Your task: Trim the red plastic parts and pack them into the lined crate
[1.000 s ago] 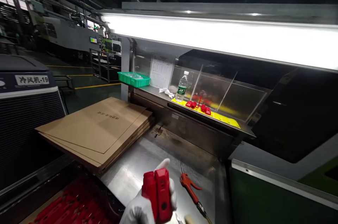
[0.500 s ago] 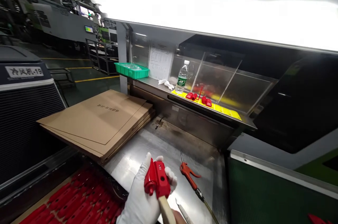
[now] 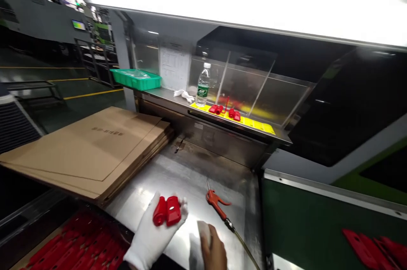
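My left hand [image 3: 148, 236], in a white glove, is palm up and holds a two-lobed red plastic part [image 3: 173, 211], one lobe rounded and the other blocky. My bare right hand [image 3: 214, 246] is low over the metal bench, apart from the red part and blurred by motion. Something pale shows at its fingertips; whether it is a finger cover or a held object I cannot make out. To the right of this hand lies an orange air blow gun [image 3: 218, 205] with its hose.
Flat cardboard [image 3: 92, 147] is stacked on the left. Below it, a box holds several red parts [image 3: 73, 242]. A shelf bears a green tray [image 3: 136, 80], a water bottle [image 3: 202, 85] and red samples [image 3: 233, 114]. More red parts [image 3: 365, 249] lie on the green conveyor [image 3: 302, 219].
My view has shifted right and down. The right hand has drawn away from the red part. My left hand still holds it, turned somewhat. The slim metal tool seen on the bench is no longer visible.
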Motion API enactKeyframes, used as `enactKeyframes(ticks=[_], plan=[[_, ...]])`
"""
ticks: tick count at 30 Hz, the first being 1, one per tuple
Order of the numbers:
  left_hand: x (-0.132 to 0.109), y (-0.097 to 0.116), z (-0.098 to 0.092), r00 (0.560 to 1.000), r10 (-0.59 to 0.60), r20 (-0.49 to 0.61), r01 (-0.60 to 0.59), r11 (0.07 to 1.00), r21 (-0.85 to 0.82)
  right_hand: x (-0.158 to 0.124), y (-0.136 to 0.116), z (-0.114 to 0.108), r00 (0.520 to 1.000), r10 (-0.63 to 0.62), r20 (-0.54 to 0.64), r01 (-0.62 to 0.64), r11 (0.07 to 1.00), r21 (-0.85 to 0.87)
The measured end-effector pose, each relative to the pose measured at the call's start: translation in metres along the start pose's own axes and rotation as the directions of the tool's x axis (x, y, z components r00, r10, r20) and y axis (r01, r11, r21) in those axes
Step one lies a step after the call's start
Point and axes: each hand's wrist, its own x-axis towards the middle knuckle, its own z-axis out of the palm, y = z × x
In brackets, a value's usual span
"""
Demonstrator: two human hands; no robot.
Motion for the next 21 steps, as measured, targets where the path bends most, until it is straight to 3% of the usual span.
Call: enactKeyframes(ticks=[3,7,10,14,17,21], plan=[[0.023,0.005,-0.024,0.998,0.053,-0.029,-0.05,0.991,0.121,0.025,0.035,0.022,0.991,0.091,0.095,-0.082,0.992,-0.094],[0.042,0.005,-0.049,0.993,0.105,-0.062,-0.092,0.978,0.185,0.064,0.088,0.027,0.971,0.213,0.107,-0.176,0.942,-0.286],[0.049,0.002,-0.059,0.992,0.112,-0.054,-0.101,0.978,0.18,0.099,0.117,0.029,0.966,0.215,0.145,-0.145,0.912,-0.383],[0.049,0.001,-0.059,0.993,0.122,-0.001,-0.12,0.978,0.171,0.134,0.124,0.027,0.969,0.128,0.211,-0.027,0.905,-0.425],[0.047,0.011,-0.053,0.981,0.191,0.013,-0.191,0.975,0.115,0.128,0.111,0.013,0.947,0.025,0.32,0.088,0.938,-0.335],[0.046,0.031,-0.046,0.945,0.326,-0.016,-0.326,0.945,0.012,0.067,0.082,-0.012,0.874,-0.121,0.471,0.193,0.975,-0.109]])
